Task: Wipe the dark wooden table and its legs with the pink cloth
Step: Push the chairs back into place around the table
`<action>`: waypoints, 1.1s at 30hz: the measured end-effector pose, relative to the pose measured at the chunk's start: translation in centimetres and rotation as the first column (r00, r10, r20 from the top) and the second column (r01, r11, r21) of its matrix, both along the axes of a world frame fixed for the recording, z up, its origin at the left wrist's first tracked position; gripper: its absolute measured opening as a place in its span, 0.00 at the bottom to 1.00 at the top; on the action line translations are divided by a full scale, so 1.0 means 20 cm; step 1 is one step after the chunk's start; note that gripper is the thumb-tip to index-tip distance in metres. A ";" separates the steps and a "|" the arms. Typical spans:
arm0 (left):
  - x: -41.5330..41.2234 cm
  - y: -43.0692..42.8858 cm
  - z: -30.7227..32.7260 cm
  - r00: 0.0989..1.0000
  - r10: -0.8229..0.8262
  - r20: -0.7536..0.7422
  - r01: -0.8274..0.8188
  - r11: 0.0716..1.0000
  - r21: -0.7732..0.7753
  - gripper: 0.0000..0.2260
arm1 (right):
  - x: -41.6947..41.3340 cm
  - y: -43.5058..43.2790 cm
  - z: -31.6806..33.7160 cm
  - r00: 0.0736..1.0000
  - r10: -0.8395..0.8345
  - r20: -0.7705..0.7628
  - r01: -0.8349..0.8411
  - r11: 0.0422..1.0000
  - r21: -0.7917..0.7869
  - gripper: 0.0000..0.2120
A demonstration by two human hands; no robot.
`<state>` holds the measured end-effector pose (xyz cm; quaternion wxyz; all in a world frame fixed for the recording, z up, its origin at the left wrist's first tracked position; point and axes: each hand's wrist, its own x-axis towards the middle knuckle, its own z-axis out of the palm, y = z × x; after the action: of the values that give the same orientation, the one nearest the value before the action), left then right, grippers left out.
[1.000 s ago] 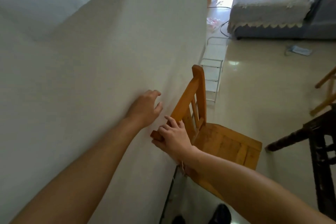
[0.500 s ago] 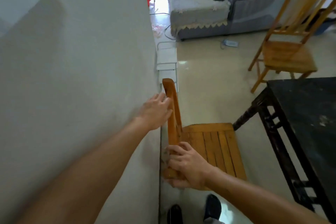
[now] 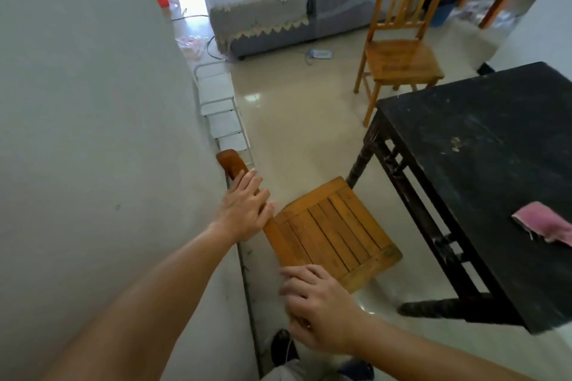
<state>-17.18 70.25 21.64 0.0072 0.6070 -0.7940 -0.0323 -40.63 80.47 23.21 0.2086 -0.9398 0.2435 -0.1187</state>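
- ok so the wooden chair [image 3: 334, 232] now sits flat along the wall [image 3: 93, 133]; a second ago it was angled off it
- left hand [image 3: 244, 210] has come off the wall and rests on the chair's top rail, fingers straight
- right hand [image 3: 318, 309] still curls round the near end of the backrest
- the view has swung over, so the dark wooden table [image 3: 479, 148] shows, with the pink cloth [image 3: 544, 223] lying untouched on top, well away from both hands
- my read: no wiping yet, just clearing room to reach the legs [image 3: 362, 161]
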 end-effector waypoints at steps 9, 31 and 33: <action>-0.43 0.00 -0.03 0.966 0.047 -0.254 -0.098 0.977 -0.192 0.18 | -0.55 -0.09 -0.03 0.994 -0.008 0.113 0.003 0.999 0.043 0.08; -1.24 -0.11 -0.07 0.979 0.092 -0.182 -0.119 0.983 -0.140 0.20 | -1.13 -0.42 0.12 0.694 -0.410 -0.591 0.680 0.644 0.352 0.06; -1.23 -0.15 -0.09 0.978 0.060 -0.197 -0.092 0.984 -0.153 0.19 | -1.12 -0.40 0.11 0.676 -0.434 -0.595 0.694 0.646 0.318 0.04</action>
<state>-41.72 67.21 19.86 0.1341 0.6284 -0.7658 -0.0261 -63.10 72.50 25.46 0.3399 -0.7155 0.5983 0.1209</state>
